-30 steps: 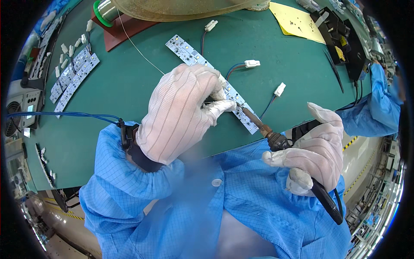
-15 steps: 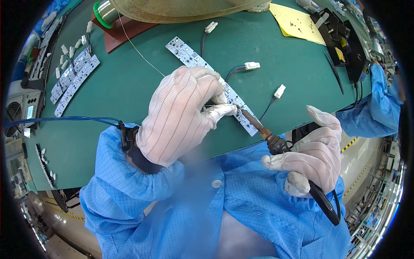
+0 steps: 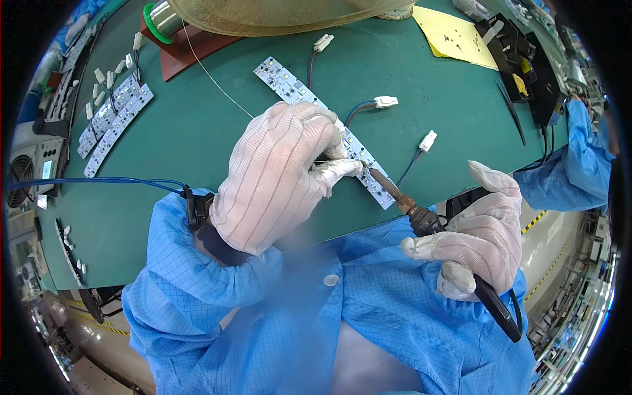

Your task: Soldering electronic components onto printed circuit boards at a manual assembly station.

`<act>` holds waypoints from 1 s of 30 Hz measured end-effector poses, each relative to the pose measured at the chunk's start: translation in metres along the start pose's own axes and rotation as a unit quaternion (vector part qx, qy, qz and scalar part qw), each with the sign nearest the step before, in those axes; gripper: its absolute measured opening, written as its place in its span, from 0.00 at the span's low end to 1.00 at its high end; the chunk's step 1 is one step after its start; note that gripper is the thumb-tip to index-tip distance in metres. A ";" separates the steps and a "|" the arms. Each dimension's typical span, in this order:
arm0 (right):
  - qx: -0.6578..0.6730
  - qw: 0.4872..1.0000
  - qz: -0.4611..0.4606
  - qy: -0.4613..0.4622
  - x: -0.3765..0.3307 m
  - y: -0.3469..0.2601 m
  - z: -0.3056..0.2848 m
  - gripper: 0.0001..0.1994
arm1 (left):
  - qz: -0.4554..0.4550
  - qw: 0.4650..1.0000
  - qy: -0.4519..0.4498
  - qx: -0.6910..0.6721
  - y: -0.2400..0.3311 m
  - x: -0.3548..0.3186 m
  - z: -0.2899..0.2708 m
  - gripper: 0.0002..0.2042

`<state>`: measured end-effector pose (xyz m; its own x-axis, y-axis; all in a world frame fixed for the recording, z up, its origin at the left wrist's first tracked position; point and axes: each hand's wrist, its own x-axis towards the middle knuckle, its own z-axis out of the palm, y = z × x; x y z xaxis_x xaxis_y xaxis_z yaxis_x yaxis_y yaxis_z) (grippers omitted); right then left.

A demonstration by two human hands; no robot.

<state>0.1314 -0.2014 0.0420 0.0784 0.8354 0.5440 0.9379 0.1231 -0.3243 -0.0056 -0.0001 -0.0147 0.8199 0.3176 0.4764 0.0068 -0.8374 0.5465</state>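
A long white LED circuit board strip (image 3: 281,80) lies slantwise on the green mat, its middle partly covered by my left hand (image 3: 280,174). That gloved hand is closed, thumb and fingers pinched low over the strip. A thin solder wire (image 3: 214,82) runs from its spool in under this hand; the held end is hidden. My right hand (image 3: 484,227), also gloved, is wrapped around a soldering iron (image 3: 424,220), whose brown tip meets the board beside my left thumb. Leads with white plugs (image 3: 386,101) branch off the strip's far side.
The green-flanged solder spool (image 3: 162,22) sits on a red stand at the back left. Finished-looking strips (image 3: 118,128) with plugs lie left. Tweezers (image 3: 511,110), a yellow sheet (image 3: 454,36) and a black holder (image 3: 526,66) are right. A blue-sleeved person (image 3: 571,161) is beyond.
Almost nothing differs. Both hands, the iron and the strip keep their places, with only a very slight shift of the whole view.
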 end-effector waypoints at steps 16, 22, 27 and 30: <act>0.031 0.999 0.034 0.007 -0.012 0.001 0.003 0.20 | -0.022 1.000 -0.015 -0.006 0.002 0.001 -0.002 0.15; 0.028 0.998 0.003 0.057 -0.012 0.007 0.004 0.21 | -0.018 1.000 -0.011 -0.008 0.002 0.002 -0.003 0.14; 0.016 0.996 0.030 0.085 -0.010 0.015 -0.003 0.27 | -0.030 0.998 0.033 -0.046 0.000 0.005 -0.009 0.12; 0.071 0.997 0.027 -0.032 -0.004 0.050 -0.028 0.28 | -0.010 0.998 0.059 -0.020 -0.002 0.005 -0.014 0.10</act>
<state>0.1880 -0.2140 0.0452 0.1006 0.8750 0.4736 0.8750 0.1488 -0.4607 -0.0096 0.0093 -0.0044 0.7467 0.3855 0.5421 -0.0023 -0.8134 0.5817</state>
